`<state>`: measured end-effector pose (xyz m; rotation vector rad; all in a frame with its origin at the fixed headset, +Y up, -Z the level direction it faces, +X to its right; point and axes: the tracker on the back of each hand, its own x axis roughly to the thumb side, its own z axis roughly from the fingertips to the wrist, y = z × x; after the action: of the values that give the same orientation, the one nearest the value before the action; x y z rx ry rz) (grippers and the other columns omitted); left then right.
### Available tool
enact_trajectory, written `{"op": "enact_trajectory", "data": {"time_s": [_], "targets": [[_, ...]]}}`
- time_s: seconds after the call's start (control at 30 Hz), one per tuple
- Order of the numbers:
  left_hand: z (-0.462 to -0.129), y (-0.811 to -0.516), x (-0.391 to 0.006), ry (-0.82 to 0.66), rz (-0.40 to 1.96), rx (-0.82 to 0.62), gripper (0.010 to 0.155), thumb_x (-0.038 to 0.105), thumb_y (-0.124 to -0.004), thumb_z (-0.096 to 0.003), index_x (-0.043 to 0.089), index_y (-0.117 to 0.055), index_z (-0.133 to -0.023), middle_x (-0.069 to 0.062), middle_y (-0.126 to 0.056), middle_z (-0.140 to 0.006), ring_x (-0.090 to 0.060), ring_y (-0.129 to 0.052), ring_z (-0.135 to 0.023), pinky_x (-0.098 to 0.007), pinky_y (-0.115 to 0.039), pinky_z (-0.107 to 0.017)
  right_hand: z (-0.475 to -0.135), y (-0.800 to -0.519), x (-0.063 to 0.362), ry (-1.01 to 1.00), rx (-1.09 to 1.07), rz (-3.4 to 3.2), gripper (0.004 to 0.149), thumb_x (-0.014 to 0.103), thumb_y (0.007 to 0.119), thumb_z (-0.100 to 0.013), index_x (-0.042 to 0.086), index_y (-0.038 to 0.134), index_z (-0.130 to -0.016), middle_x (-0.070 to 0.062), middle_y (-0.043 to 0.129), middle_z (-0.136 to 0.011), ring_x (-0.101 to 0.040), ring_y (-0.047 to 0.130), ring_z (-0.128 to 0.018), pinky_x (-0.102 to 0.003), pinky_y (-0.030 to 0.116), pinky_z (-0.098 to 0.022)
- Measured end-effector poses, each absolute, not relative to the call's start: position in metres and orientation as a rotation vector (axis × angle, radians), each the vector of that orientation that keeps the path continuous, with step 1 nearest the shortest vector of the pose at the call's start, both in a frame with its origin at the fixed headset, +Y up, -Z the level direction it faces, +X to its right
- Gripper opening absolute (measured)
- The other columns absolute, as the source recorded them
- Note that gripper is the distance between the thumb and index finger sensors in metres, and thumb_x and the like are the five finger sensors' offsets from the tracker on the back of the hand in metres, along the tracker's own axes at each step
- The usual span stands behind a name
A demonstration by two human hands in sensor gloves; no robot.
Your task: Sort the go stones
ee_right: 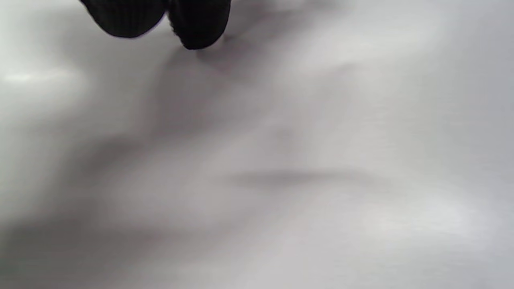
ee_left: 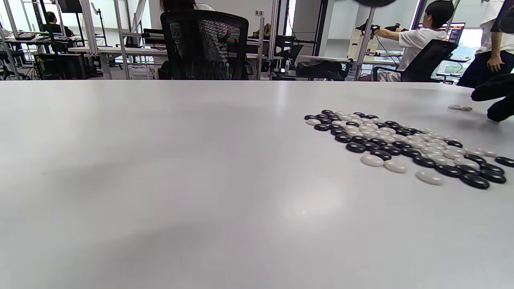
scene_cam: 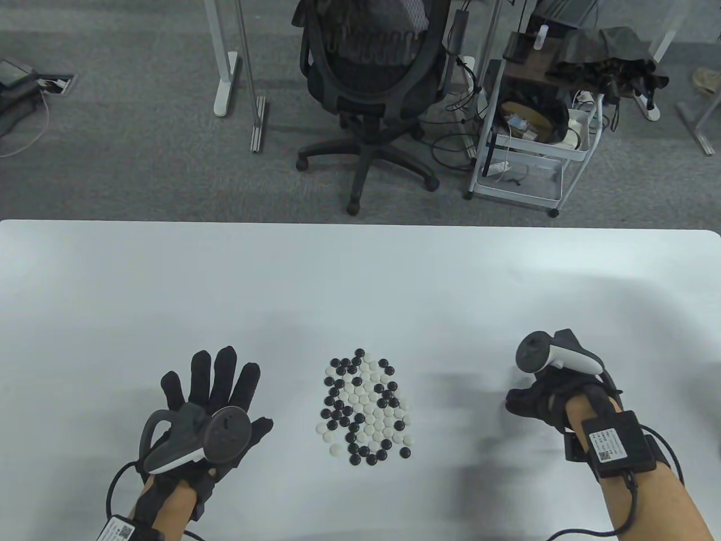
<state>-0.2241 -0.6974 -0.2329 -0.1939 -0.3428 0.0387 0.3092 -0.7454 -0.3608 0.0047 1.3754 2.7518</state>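
- White table [scene_cam: 169,270] fronts an office chair [scene_cam: 369,79]
- Mixed black and white Go stones [scene_cam: 366,406] lie heaped between both hands
- Left hand [scene_cam: 211,403]: fingers straight, spread; holds nothing
- Right hand [scene_cam: 543,397]: fingers curled downward; contents cannot be told

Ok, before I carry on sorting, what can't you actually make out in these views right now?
- Right hand, table view: fingers curl under its tracker, so whether they hold a stone is hidden.
- Right wrist view: blurred; only two fingertips over bare table.
- Left wrist view: two pale stones near the right hand, too small to tell more.
- Stone pile: exact count unclear.
- Left hand: palm side hidden.
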Motion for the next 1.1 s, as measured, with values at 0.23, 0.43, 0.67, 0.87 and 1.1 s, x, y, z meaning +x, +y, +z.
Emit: {"op": "enact_trajectory", "data": {"time_s": [0.23, 0.43, 0.67, 0.87, 1.1], "targets": [[-0.233, -0.698, -0.225, -0.338, 0.040, -0.198, 0.078, 0.055, -0.043, -0.0631, 0.011, -0.009, -0.118, -0.034, 0.010, -0.117, -0.064, 0.008, -0.097, -0.086, 0.000, -0.052, -0.371, -0.752, 0.345, 1.258, -0.169, 2.688, 0.056, 0.050, 0.057, -0.057, 0.030, 0.051, -0.108, -0.022, -0.005, -0.108, -0.054, -0.013, -0.088, -0.082, 0.005, -0.056], [-0.233, -0.698, -0.225, -0.337, 0.038, -0.203, 0.078, 0.055, -0.043, -0.0631, 0.011, -0.009, -0.118, -0.034, 0.010, -0.117, -0.064, 0.008, -0.097, -0.086, 0.000, -0.052, -0.379, -0.754, 0.348, 1.191, -0.187, 2.690, 0.058, 0.052, 0.054, -0.056, 0.029, 0.050, -0.109, -0.022, -0.006, -0.108, -0.054, -0.013, -0.088, -0.082, 0.005, -0.056], [-0.233, -0.699, -0.225, -0.336, 0.039, -0.206, 0.078, 0.055, -0.043, -0.0630, 0.011, -0.009, -0.118, -0.034, 0.010, -0.117, -0.064, 0.008, -0.097, -0.086, 0.000, -0.052, -0.389, -0.734, 0.337, 1.001, -0.147, 2.635, 0.059, 0.052, 0.053, -0.055, 0.027, 0.054, -0.109, -0.023, -0.004, -0.109, -0.055, -0.012, -0.088, -0.082, 0.006, -0.056], [-0.234, -0.699, -0.225, -0.336, 0.035, -0.209, 0.078, 0.055, -0.043, -0.0631, 0.011, -0.009, -0.118, -0.034, 0.010, -0.117, -0.064, 0.008, -0.097, -0.086, 0.000, -0.052, -0.384, -0.710, 0.281, 1.123, 0.144, 2.605, 0.060, 0.051, 0.054, -0.056, 0.020, 0.072, -0.104, -0.024, 0.005, -0.112, -0.056, -0.009, -0.089, -0.082, 0.008, -0.056], [-0.234, -0.699, -0.224, -0.340, 0.036, -0.210, 0.078, 0.055, -0.043, -0.0631, 0.011, -0.010, -0.118, -0.034, 0.010, -0.117, -0.064, 0.008, -0.097, -0.086, 0.000, -0.052, -0.359, -0.715, 0.197, 1.243, 0.523, 2.582, 0.059, 0.051, 0.055, -0.056, 0.021, 0.074, -0.103, -0.023, 0.007, -0.112, -0.056, -0.008, -0.090, -0.083, 0.009, -0.056]]}}
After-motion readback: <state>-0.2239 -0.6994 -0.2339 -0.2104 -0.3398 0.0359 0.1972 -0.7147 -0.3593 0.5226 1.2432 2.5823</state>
